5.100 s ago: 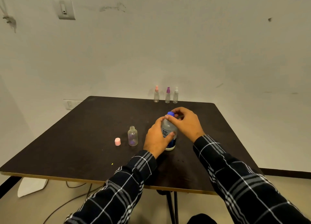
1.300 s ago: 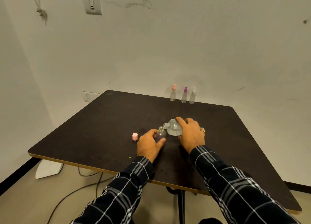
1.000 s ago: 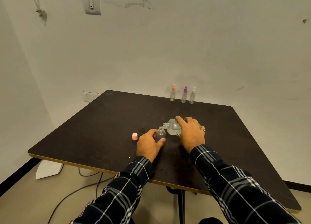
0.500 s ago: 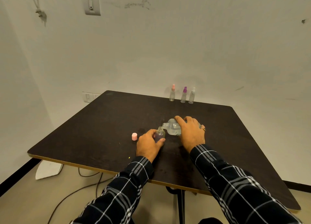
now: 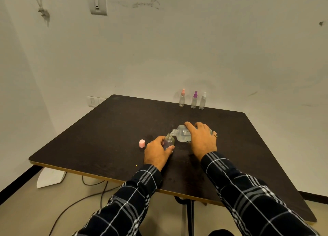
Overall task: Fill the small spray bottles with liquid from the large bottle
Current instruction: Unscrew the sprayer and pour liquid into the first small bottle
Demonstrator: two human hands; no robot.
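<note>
The left hand (image 5: pixel 156 151) was curled round the small open bottle (image 5: pixel 168 141), steadying it upright on the table (image 5: pixel 106 138). The right hand (image 5: pixel 201 140) was clamped over the large bottle (image 5: pixel 182 134), tipped almost flat, its spout meeting the small neck between the two grips. That neck looked narrow: a wrist wobble or steeper tilt would likely spill liquid down the outside, or overfill it. The pink cap (image 5: pixel 142 143) lay just left of the left grip.

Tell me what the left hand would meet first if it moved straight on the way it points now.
The left hand grips the small open bottle; going on, it would probably meet the large bottle, tilted by the right hand just beyond. Depth is unclear.
</note>
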